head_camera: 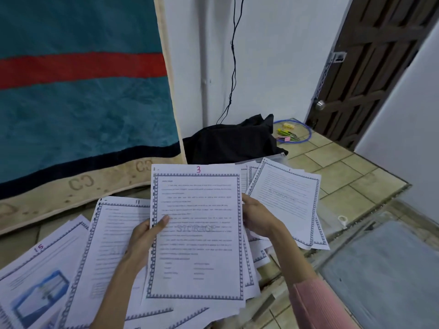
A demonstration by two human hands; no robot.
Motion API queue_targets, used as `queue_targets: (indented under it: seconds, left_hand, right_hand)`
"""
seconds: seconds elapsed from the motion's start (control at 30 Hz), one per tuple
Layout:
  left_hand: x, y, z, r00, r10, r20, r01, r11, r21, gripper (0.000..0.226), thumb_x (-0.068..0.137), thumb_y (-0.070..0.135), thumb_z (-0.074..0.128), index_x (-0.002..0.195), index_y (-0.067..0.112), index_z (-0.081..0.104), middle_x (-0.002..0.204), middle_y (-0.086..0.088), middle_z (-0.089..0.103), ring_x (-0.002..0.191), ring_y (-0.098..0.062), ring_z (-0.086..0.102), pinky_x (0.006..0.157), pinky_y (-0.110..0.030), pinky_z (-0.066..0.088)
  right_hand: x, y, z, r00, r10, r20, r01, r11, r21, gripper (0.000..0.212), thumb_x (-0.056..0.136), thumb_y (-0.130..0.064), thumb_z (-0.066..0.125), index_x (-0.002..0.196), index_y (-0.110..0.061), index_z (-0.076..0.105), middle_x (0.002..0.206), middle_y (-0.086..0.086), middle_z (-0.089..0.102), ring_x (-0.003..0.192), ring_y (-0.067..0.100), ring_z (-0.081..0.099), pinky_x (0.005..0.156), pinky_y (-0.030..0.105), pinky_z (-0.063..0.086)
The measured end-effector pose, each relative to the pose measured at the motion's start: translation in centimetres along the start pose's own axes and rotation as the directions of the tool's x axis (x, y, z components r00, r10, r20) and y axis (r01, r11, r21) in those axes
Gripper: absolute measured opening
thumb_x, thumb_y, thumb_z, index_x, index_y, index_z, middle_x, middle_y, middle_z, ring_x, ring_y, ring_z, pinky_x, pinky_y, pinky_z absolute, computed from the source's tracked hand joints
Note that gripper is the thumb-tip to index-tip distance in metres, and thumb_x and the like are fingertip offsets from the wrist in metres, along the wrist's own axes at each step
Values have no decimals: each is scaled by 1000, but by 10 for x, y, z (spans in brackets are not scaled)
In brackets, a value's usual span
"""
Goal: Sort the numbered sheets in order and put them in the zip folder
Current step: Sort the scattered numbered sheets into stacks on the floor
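Zip folder (380, 269): clear plastic, flat on the tiled floor (332, 167) at right; contents cannot be told. Sheet 3 (197, 233) is held up in front of the camera, pink "3" at top centre, faint "STORAGE" watermark mid-page. Left hand (145, 238) is gripped on its left edge, thumb on the face. Right hand (256, 217) is curled at its right edge, fingers hidden behind the page. Sheet 11 (114, 233) and sheet 15 (42, 269) are spread on the floor at left, numbers readable. An unreadably numbered sheet pile (289, 203) is fanned at right, beside the folder. "CC" is printed on the mattress edge (80, 184).
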State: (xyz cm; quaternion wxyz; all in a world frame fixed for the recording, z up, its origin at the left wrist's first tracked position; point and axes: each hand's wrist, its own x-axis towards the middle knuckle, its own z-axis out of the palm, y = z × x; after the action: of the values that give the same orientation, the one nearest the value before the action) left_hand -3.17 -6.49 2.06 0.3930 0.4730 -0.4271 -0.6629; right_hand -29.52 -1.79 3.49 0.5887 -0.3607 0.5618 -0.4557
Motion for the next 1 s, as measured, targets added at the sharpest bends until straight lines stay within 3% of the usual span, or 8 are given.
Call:
queue_targets:
  seconds: [0.17, 0.27, 0.37, 0.47, 0.73, 0.83, 0.93, 1.0]
  left_hand:
    - [10, -5, 16, 998, -54, -45, 52, 998, -30, 10, 88, 21, 61, 96, 18, 66, 100, -2, 70, 96, -20, 64, 86, -33, 50]
    - [16, -12, 19, 994, -74, -86, 75, 997, 4, 9, 86, 22, 65, 94, 19, 67, 104, -5, 69, 102, -24, 62, 98, -41, 46]
    - [16, -18, 19, 989, -72, -126, 76, 997, 23, 9, 84, 19, 67, 93, 18, 68, 100, -7, 70, 98, -26, 65, 93, -40, 49]
    - [15, -21, 19, 992, -61, -113, 64, 998, 23, 17, 84, 18, 67, 101, 16, 67, 104, -7, 70, 99, -26, 65, 93, -42, 49]
    - [10, 14, 15, 983, -42, 179, 87, 964, -251, 33, 80, 25, 60, 108, 8, 60, 92, -5, 74, 81, -18, 72, 62, -32, 59]
    - [10, 22, 5, 986, -60, 156, 85, 983, -163, 77, 38, 36, 93, 105, 11, 64, 96, -6, 74, 86, -21, 71, 70, -39, 59]
    - [10, 22, 0, 991, -69, 113, 66, 998, 24, 46, 69, 20, 76, 113, 12, 63, 100, -1, 71, 99, -23, 64, 93, -40, 47]
    - [8, 16, -5, 991, -96, 89, 85, 989, 125, 28, 80, 7, 66, 107, 13, 64, 97, 0, 70, 94, -19, 63, 94, -38, 45]
  right_hand:
    - [-10, -24, 16, 997, -8, 78, -5, 987, 161, 46, 96, -50, 33, 120, -21, 60, 120, 9, 65, 113, 31, 60, 99, 49, 46]
    - [-20, -39, 35, 1000, -25, -7, 24, 996, -81, 69, 73, -78, 39, 118, -29, 57, 117, 1, 65, 110, 24, 62, 94, 43, 50]
    - [-26, -48, 56, 983, -166, -81, 123, 913, -389, 53, 83, -41, 66, 128, -22, 46, 112, -1, 64, 93, 13, 63, 77, 27, 51]
    - [-27, -62, 71, 908, -410, -83, 233, 661, -713, 32, 86, -3, 47, 115, -13, 59, 98, 3, 64, 84, 16, 55, 66, 21, 37]
    - [-36, -102, 50, 950, -291, 112, 296, 955, -28, 39, 91, 9, 38, 113, -16, 58, 98, 2, 69, 93, 25, 65, 89, 41, 52]
    - [-33, -97, 37, 975, -217, -41, 210, 968, -139, 37, 91, 6, 38, 112, -15, 60, 97, 2, 68, 88, 20, 66, 80, 32, 53]
    - [-21, -71, 1, 924, -161, -348, -5, 903, -430, 16, 95, -14, 48, 102, -12, 62, 92, 3, 62, 91, 21, 57, 72, 26, 48]
    - [-17, -51, -36, 744, -88, -663, -404, 731, -550, 38, 93, -36, 54, 114, -5, 54, 117, 17, 55, 115, 30, 47, 88, 39, 46]
